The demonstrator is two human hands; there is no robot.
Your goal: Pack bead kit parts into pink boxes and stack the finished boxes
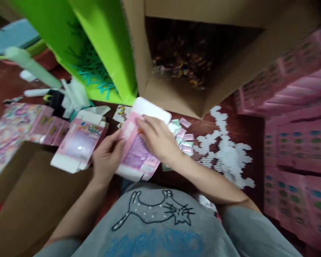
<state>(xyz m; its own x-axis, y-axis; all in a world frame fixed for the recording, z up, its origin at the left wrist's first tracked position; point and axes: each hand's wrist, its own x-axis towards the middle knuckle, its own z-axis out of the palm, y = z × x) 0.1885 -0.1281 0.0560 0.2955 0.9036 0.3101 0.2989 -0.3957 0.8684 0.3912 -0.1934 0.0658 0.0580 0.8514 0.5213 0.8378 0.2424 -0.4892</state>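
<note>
A flat pink and purple box (pixel 139 151) with white end flaps lies tilted in front of my body. My left hand (pixel 108 153) grips its left edge between thumb and fingers. Across its upper face rests my right hand (pixel 157 137), fingers bent and pressed close together; whether they pinch something there is too blurred to tell. To the left stands a second pink box (pixel 80 141) with a clear window and open white flaps, close to my left hand. Small pink and green packets (pixel 186 139) lie just right of the held box.
A cardboard box (pixel 173 94) with small wrapped items and a green container (pixel 117 57) with teal strips stand ahead. White sticker pieces (pixel 231 157) lie right, beside stacked pink boxes (pixel 296 142). Another cardboard box (pixel 42 192) is at lower left, near patterned packages (pixel 24 121).
</note>
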